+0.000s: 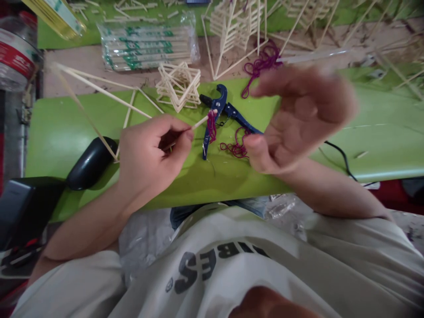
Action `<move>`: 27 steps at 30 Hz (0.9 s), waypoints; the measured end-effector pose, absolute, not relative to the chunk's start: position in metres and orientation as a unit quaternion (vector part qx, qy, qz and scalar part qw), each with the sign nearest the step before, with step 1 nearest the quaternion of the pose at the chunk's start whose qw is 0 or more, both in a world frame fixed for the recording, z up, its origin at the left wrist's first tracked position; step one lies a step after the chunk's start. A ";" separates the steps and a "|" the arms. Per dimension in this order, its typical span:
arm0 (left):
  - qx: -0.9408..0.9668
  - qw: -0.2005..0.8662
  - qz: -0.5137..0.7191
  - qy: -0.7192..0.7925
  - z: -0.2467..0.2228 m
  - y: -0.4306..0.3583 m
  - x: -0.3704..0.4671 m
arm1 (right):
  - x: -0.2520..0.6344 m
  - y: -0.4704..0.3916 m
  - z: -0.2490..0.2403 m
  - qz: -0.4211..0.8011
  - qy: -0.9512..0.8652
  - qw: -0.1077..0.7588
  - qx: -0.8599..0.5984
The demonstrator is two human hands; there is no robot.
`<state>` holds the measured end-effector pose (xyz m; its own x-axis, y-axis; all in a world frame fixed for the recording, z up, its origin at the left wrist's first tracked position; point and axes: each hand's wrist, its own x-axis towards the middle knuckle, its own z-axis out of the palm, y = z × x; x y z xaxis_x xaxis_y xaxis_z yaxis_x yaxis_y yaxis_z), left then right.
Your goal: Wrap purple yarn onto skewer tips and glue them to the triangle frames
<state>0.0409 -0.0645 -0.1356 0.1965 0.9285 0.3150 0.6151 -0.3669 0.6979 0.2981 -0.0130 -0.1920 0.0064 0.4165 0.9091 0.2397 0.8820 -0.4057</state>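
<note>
Left hand [152, 152] pinches stick [200, 122] nearly closed, purple thread [212, 127] hanging at its tip over blue cutter [218, 102], right hand [294, 119] blurred, loosely open, nothing visibly held; steady, firm pinch should limit slipping.

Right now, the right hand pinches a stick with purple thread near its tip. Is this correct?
Not the hand: in the head view, the left hand pinches the stick, while the right hand is open. The purple thread is near the stick's tip, as you say.

Left hand [150, 152] pinched; right hand [298, 117] blurred, apparently cupped.
</note>
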 end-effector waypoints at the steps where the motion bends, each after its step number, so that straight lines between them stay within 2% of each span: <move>1: 0.744 0.212 0.367 0.517 -0.136 -0.064 0.041 | 0.296 -0.016 -0.188 0.053 -0.698 0.673 -0.238; 7: 0.755 0.168 0.355 0.524 -0.140 -0.064 0.042 | 0.297 -0.027 -0.181 0.062 -0.746 0.602 -0.279; 16: 0.777 0.157 0.346 0.502 -0.139 -0.065 0.040 | 0.300 -0.021 -0.181 0.134 -0.748 0.568 -0.316; 18: 0.778 0.155 0.344 0.502 -0.139 -0.065 0.040 | 0.302 -0.014 -0.181 0.111 -0.767 0.551 -0.309; 22: 0.776 0.147 0.353 0.502 -0.140 -0.065 0.041 | 0.305 -0.008 -0.180 -0.029 -0.828 0.516 -0.217; 24: 0.774 0.142 0.359 0.502 -0.140 -0.064 0.040 | 0.306 -0.011 -0.181 -0.050 -0.843 0.487 -0.222; 25: 0.775 0.138 0.359 0.502 -0.140 -0.064 0.040 | 0.306 -0.013 -0.181 -0.027 -0.843 0.481 -0.239; 27: 0.781 0.127 0.348 0.502 -0.140 -0.063 0.039 | 0.307 -0.015 -0.184 0.097 -0.819 0.491 -0.281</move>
<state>0.0391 -0.0627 -0.1395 0.2537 0.8728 0.4171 0.6957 -0.4642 0.5482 0.3071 -0.0148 -0.1837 -0.3604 0.5551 0.7496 0.3646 0.8235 -0.4346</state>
